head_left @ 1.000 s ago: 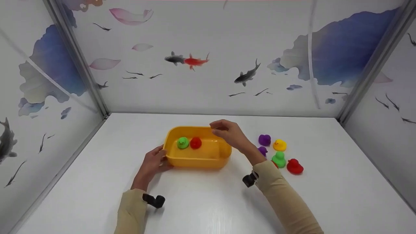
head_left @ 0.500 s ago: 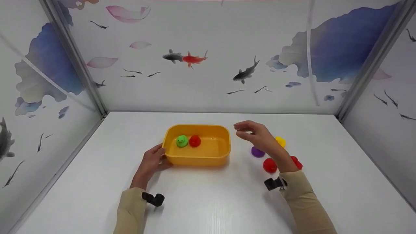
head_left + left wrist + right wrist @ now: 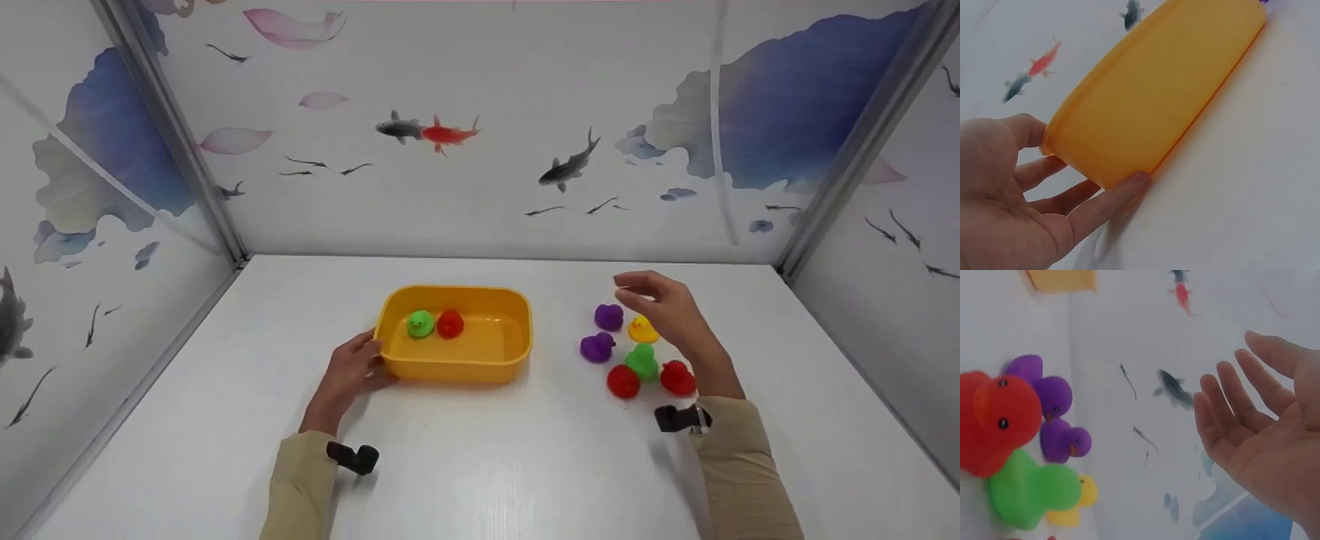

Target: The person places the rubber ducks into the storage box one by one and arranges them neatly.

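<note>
A yellow plastic tub (image 3: 454, 373) stands on the white table, with a green rubber duck (image 3: 421, 324) and a red rubber duck (image 3: 450, 324) inside. My left hand (image 3: 351, 375) grips the tub's left end; in the left wrist view its fingers (image 3: 1109, 205) lie along the tub's side and near its base. Over the far side of a group of rubber ducks hovers my right hand (image 3: 671, 315), holding nothing, its fingers loosely bent. Near it are a yellow duck (image 3: 643, 329), two purple ducks (image 3: 598, 347), a green duck (image 3: 642, 362) and two red ducks (image 3: 623, 382).
White panels printed with fish and blue leaves close in the table at the back and both sides. The back panel (image 3: 480, 217) meets the table's far edge. A wrist camera (image 3: 679, 418) sits on each sleeve cuff.
My right hand has moved right, from over the tub's right end to above the duck group, uncovering several ducks. The left hand stays at the tub, which keeps its place.
</note>
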`<state>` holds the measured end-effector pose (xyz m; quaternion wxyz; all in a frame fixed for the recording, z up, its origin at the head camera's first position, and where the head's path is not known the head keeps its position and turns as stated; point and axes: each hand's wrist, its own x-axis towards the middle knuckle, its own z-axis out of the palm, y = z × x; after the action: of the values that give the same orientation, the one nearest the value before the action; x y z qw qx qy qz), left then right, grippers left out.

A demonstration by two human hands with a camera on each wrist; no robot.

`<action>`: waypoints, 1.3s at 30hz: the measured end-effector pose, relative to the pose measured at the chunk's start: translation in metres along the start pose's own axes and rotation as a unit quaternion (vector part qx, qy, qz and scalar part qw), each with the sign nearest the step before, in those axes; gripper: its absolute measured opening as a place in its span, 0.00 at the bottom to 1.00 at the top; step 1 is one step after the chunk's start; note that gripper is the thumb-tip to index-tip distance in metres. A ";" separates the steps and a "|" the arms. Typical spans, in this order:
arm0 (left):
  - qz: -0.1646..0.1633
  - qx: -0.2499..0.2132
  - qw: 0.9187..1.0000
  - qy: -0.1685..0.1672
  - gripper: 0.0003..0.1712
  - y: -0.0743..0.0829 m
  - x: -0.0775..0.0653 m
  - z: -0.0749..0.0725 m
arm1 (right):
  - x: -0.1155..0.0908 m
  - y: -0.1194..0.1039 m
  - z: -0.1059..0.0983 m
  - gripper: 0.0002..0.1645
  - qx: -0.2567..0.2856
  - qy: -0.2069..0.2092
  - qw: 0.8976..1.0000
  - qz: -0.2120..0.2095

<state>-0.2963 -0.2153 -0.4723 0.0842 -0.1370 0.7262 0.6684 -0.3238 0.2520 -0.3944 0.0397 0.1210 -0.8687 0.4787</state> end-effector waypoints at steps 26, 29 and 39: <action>-0.004 0.004 1.000 0.006 0.30 -0.001 -0.001 -0.001 | 0.005 0.077 0.002 0.43 0.018 0.048 0.969 0.243; -0.002 0.005 1.000 0.003 0.30 -0.002 0.000 -0.002 | 0.009 0.080 0.003 0.42 0.014 0.047 0.967 0.252; -0.004 0.009 1.000 0.003 0.30 -0.003 0.000 -0.003 | 0.012 0.087 0.005 0.43 0.003 0.011 0.961 0.277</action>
<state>-0.2954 -0.2182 -0.4748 0.0860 -0.1406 0.7316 0.6615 -0.3569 0.2902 -0.4663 -0.0854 -0.1297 -0.8661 0.4751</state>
